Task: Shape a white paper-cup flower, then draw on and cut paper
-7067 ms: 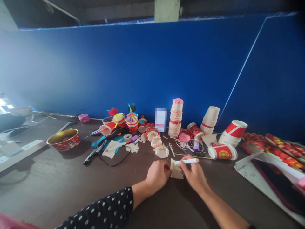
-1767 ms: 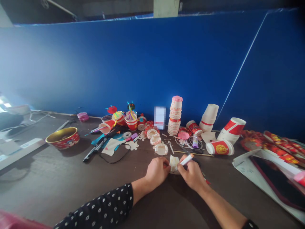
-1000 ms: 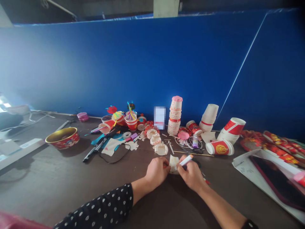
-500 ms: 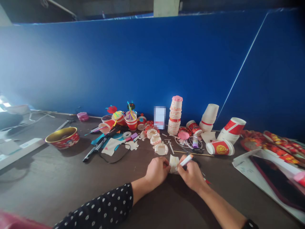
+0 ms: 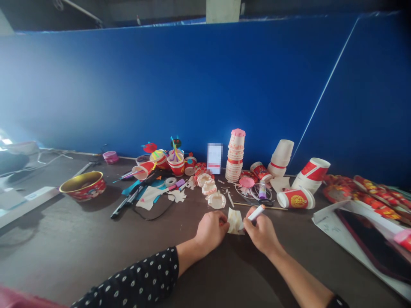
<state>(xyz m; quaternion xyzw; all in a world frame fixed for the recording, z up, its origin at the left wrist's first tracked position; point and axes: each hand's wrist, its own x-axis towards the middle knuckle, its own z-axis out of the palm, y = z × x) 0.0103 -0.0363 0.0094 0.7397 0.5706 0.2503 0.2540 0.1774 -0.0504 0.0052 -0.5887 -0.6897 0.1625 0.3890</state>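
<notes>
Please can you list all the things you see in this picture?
blue wall: 1, blue, behind the table
table: 1, dark brown, under everything
bowl: 1, red with gold inside, left side
cup stack: 1, white and red, standing at the back
lying cup: 1, white and red, on its side, right of the stack
cut cups: 3, white, in front of the stack
pens: several, black, left of the cut cups
paper piece: 1, cream, between the hands
marker: 1, white, in the right hand
left hand: 1, touching the paper piece
right hand: 1, holding the marker
sleeve: 1, black with white dots, on the left arm
</notes>
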